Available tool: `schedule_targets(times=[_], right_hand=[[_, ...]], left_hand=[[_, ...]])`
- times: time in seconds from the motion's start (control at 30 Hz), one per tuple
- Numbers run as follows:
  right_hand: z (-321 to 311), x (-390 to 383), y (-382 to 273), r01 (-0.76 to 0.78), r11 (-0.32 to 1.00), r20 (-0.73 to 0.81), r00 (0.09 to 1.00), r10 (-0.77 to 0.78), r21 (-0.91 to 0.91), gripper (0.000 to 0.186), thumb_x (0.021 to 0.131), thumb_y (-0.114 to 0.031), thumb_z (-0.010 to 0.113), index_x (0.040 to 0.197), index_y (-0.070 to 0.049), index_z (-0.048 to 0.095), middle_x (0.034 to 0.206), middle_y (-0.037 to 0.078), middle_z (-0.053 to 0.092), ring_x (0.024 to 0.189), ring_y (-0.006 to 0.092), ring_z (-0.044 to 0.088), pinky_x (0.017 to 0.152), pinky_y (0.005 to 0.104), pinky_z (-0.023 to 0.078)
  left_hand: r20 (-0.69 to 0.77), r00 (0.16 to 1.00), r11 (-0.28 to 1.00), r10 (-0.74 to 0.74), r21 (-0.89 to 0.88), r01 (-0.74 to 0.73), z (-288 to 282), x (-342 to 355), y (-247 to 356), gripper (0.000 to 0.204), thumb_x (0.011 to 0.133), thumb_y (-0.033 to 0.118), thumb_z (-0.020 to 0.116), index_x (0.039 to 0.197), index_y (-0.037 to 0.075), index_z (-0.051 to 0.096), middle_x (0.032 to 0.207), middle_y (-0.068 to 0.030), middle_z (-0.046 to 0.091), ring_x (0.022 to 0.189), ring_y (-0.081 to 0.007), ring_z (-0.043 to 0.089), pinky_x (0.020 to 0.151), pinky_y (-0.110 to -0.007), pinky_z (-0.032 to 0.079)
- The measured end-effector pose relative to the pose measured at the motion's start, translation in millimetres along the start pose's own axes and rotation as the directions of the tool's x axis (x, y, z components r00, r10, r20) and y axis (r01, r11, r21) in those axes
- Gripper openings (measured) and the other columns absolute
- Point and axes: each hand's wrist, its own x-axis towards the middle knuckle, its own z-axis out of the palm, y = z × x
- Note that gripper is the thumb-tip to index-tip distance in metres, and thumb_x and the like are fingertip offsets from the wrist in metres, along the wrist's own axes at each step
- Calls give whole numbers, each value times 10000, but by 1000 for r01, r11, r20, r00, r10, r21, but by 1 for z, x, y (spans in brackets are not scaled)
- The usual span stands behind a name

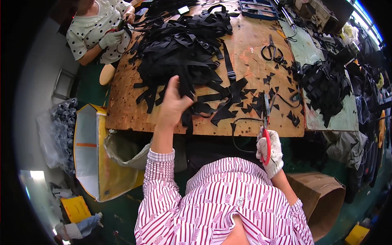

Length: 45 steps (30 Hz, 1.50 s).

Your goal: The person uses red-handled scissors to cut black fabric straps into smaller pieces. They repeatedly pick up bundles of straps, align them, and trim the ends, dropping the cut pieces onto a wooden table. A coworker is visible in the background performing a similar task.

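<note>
My left hand reaches into a heap of black straps on the wooden table, thumb and forefinger apart against the dark pieces; whether it grips any is unclear. My right hand, in a white knitted glove, holds red-handled scissors pointing away from me at the table's front edge. A thin black cord loops left of them. Small black cut scraps and a strap with a buckle lie near the blades.
Another person with a gloved hand works at the far left. Black-handled shears and a blue tray lie beyond. More straps cover the right-hand board. A yellow bin, a sack and a cardboard box stand below.
</note>
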Motion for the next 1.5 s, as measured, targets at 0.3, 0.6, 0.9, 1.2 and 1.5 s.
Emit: schedule_targets(times=[0.3,0.6,0.9,1.2,1.5], right_hand=[[2,-5,-1,-2,999,-33,999,1,-39,265,824,-175,517,1027,-23,438,647,23,474,424,82,422,361,197,348],[-10,-6,7,-17,1000,-40,999,18,23,268,858,-127,578,1036,-14,413,674,29,479,432,86,443,405,213,398],[-9,-11,3,-4,1000,27,1000,5,-18,286,861,-114,584,1054,-11,399,700,31,486,457,82,452,417,212,402],[-9,-13,11,38,999,-8,999,-38,17,264,861,-157,570,1029,-22,419,680,30,491,434,82,449,391,208,390],[-8,-3,-2,109,994,-3,994,-110,-18,349,755,-11,645,1017,-21,415,722,28,496,472,81,456,420,214,418]], left_hand=[[648,720,406,-247,744,-531,51,-6,-54,413,639,-72,613,1043,9,589,947,-163,553,897,-357,579,755,-397,477],[665,745,109,-50,745,-658,55,0,-84,266,634,-32,587,886,55,594,894,-114,511,795,-277,555,695,-357,436],[747,665,-12,-15,665,-747,59,0,-75,42,725,101,559,750,71,576,913,-101,487,754,-212,590,685,-334,422],[705,705,93,-76,709,-699,46,-9,-71,220,688,-3,585,905,29,592,1134,-130,509,889,-258,571,746,-338,442],[46,993,976,-111,-182,118,77,-7,-13,176,876,166,638,979,58,547,702,36,490,525,-36,415,466,-175,312]])
